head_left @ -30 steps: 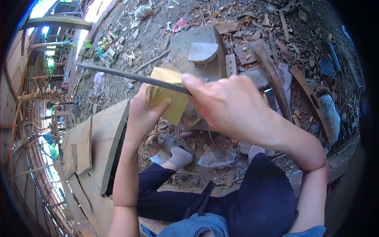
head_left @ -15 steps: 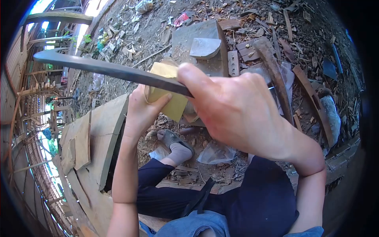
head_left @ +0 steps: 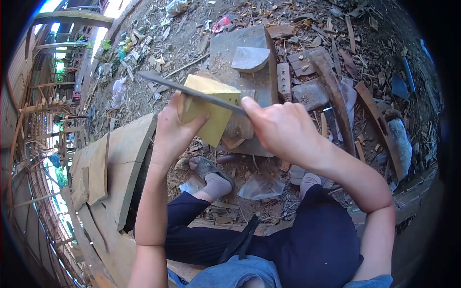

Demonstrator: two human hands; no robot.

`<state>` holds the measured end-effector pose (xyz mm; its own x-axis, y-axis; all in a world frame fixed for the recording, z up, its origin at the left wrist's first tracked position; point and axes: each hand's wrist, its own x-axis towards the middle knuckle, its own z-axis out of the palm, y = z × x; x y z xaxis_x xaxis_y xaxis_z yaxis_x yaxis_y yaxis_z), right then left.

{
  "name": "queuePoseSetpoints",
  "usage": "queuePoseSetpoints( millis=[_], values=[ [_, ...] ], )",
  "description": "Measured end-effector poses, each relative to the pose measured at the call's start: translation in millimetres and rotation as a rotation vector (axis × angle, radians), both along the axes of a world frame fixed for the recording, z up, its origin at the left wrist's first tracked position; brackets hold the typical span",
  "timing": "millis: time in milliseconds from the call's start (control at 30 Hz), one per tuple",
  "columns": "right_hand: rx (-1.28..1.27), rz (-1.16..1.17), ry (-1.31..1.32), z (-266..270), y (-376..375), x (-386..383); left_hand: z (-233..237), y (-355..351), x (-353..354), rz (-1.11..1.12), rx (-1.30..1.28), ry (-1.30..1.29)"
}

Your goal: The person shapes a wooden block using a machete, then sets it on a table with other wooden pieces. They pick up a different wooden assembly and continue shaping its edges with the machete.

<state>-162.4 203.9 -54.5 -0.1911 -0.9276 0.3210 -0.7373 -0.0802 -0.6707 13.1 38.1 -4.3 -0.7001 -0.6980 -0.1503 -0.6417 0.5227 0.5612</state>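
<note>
My left hand point(head_left: 174, 129) grips a yellow wooden block point(head_left: 211, 117) from its left side, with the thumb lying across the near face. A few small dark holes show near the block's upper right corner. In my right hand point(head_left: 285, 127) is a machete point(head_left: 192, 92), its handle hidden in the fist. The long dark blade slants from the fist up to the left and overlaps the block's top edge in this view. Beneath the block, a wooden stump point(head_left: 239, 127) stands in front of a large grey block point(head_left: 230, 41).
A pale offcut point(head_left: 250, 58) lies on the grey block. Wide boards point(head_left: 126, 163) lean at the left. Bricks point(head_left: 311, 93), a rusty bar point(head_left: 331, 89) and curved wood pieces point(head_left: 379, 125) lie at right among chips. A plastic bag point(head_left: 261, 186) lies between my feet.
The machete has swung down and away from me, its blade now close at the block's top. My right hand has lowered with it. My left hand keeps its hold on the block.
</note>
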Motion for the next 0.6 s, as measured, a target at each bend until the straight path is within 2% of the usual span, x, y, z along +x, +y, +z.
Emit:
queuePoseSetpoints(
  millis=[67,200,267,367,433,467,500,567,600],
  values=[
    [0.107,0.002,0.084,-9.7,-4.1,-1.5,1.4,0.2,-2.5,0.018,-0.011,0.004],
    [0.067,0.010,0.100,21.1,-7.2,-9.3,2.2,0.6,-4.7,-0.025,-0.034,-0.008],
    [-0.162,-0.014,0.019,48.5,-0.3,-6.2,3.7,4.5,-4.9,0.006,-0.013,-0.029],
    [-0.057,0.013,-0.003,31.4,0.4,-1.8,2.7,0.7,0.1,0.049,0.006,-0.036],
    [0.268,0.019,0.091,-23.3,-6.6,-3.4,3.0,-3.3,3.3,0.035,0.049,-0.009],
    [0.345,0.013,0.152,-60.8,-10.3,-11.6,2.9,-5.1,5.7,0.050,0.076,0.006],
    [0.316,-0.032,0.191,-61.5,-4.5,-16.0,5.8,-8.2,0.8,0.038,0.067,0.016],
    [0.326,-0.034,0.109,-62.8,11.7,-18.6,9.1,-6.7,-6.9,0.035,0.075,0.029],
    [0.293,-0.037,0.022,-41.6,14.3,-17.0,6.5,-1.5,-3.8,0.041,0.097,0.015]
  ],
)
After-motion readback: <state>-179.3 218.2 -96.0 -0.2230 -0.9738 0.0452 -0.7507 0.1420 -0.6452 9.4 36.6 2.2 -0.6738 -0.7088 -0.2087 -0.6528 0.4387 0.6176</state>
